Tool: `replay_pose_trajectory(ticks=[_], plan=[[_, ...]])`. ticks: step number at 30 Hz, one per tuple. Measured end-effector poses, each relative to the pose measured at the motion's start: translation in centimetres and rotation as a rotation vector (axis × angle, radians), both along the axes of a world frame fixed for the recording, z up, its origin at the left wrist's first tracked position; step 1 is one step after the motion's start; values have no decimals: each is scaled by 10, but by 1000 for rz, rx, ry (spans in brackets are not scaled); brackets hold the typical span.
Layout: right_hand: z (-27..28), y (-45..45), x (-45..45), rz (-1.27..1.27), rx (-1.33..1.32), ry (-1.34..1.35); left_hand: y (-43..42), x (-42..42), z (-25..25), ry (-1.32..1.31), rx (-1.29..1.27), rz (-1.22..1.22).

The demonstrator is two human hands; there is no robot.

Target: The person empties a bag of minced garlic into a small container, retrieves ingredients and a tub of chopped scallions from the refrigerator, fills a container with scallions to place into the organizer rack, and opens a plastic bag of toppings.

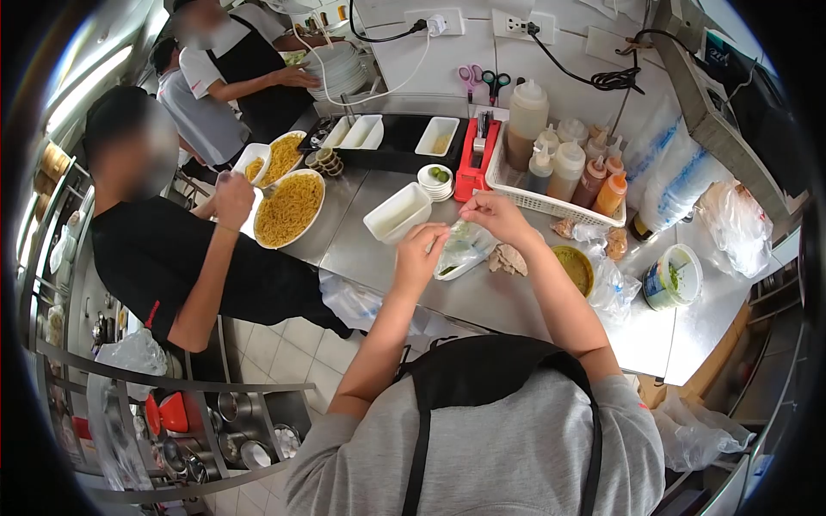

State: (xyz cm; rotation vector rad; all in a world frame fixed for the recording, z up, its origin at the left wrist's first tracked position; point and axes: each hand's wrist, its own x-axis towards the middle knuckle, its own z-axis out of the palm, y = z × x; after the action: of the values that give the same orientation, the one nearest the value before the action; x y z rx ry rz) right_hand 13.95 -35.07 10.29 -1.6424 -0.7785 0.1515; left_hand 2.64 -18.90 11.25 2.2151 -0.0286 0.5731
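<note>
My left hand point(421, 251) and my right hand point(496, 217) are raised over the steel counter, fingertips pinched on the top of a clear plastic bag point(465, 241). Something pale green shows inside the bag, which hangs over a small white container point(453, 271). To the left of my hands lies a white rectangular tray point(398, 213). A red tape dispenser point(477, 160) stands just behind my right hand. Beside the bag, some pale brown pieces point(508, 260) rest on the counter.
A basket point(555, 205) of sauce bottles stands behind on the right. Nearer are a bowl of greenish sauce point(573, 268) and a white tub point(672, 277). At left, a co-worker in black point(181, 245) reaches over dishes of yellow noodles point(290, 209). Other people stand farther back.
</note>
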Motion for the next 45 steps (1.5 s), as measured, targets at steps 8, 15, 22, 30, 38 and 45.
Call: replay_pose_trajectory(ticks=[8, 15, 22, 30, 38, 45], plan=[[24, 6, 4, -152, -135, -618, 1, 0, -2, -1, -6, -1], [26, 6, 1, -122, -52, -448, 7, 2, 0, 2, -15, -5], [9, -6, 5, -37, -206, -250, 9, -2, 1, 11, -17, -10], [16, 4, -7, -54, 145, 147, 7, -5, -1, 11, -16, -11], [3, 0, 6, -24, -98, -206, 4, -7, -3, 17, -12, -14], [7, 8, -14, -47, -33, -208, 4, -6, -3, 20, -6, -17]])
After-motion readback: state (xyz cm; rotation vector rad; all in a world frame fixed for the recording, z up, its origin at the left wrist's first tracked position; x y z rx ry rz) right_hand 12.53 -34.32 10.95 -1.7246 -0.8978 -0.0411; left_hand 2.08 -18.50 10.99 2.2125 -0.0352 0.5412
